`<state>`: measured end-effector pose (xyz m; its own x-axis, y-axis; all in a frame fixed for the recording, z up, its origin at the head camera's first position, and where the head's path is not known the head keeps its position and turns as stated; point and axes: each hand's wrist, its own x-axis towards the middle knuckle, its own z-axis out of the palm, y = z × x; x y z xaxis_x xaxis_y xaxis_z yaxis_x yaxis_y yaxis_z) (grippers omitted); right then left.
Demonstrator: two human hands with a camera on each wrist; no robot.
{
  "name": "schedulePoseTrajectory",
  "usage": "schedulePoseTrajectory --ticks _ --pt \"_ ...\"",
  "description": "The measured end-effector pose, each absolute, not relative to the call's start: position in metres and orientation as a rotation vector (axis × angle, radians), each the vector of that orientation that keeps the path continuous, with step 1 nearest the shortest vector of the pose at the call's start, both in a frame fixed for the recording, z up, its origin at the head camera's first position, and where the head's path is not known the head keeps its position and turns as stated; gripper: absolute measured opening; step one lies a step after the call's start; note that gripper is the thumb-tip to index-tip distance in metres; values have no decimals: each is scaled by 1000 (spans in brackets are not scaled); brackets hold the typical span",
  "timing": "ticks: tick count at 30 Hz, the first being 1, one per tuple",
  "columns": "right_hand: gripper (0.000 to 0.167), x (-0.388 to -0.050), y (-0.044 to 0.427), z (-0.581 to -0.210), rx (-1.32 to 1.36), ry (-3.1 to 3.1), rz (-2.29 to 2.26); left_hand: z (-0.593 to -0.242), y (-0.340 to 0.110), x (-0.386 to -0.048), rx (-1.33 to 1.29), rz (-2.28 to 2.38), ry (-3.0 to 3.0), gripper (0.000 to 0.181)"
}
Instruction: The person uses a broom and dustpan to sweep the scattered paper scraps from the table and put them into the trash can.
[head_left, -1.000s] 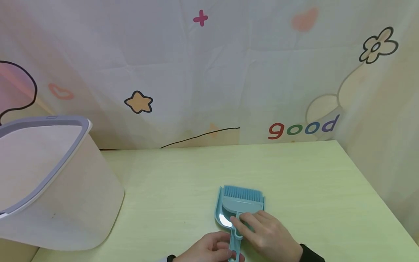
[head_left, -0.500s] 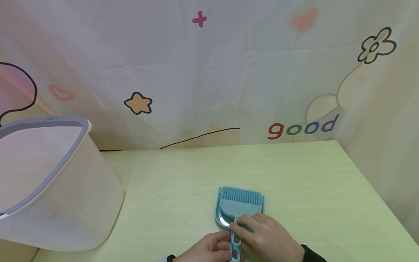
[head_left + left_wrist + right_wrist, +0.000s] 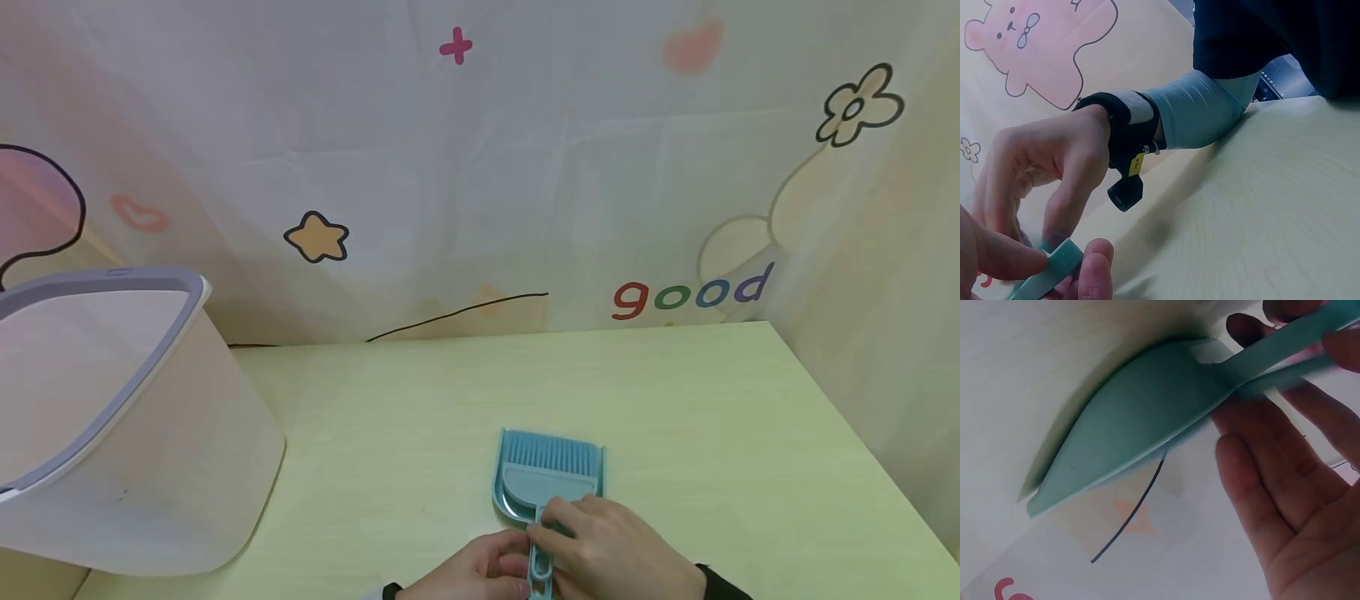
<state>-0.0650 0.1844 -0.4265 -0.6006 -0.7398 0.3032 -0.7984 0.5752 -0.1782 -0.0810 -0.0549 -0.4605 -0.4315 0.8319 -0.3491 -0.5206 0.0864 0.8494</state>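
A small blue-green dustpan lies near the table's front, in the head view. Inside it lies a matching hand brush, bristles facing away from me. My left hand grips the end of the dustpan's handle, thumb on one side and fingers on the other. My right hand pinches the brush handle between thumb and fingers, just above the dustpan's handle. The right wrist view shows the dustpan's curved underside from the side, tilted, with the two handles close together. My right fingers partly cover the brush's lower part.
A large white bin with a lavender rim stands at the left of the pale table. A printed curtain hangs behind the table and along its right side.
The brush has slid toward me and slightly left within the dustpan, its handle lining up over the dustpan's handle. My right hand moved with it; the left hand stayed in place.
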Motion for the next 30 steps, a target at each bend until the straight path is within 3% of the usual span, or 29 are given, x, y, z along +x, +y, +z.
schedulePoseTrajectory --ticks 20,27,30 --pt "36 -67 186 -428 1335 -2735 537 -464 -55 -81 323 1595 1286 47" --pt "11 -63 180 -432 1148 -2631 439 -466 -54 -84 340 1559 1401 45" --pt "26 -60 177 -435 1024 -2592 390 -466 -55 -87 386 1559 1459 43"
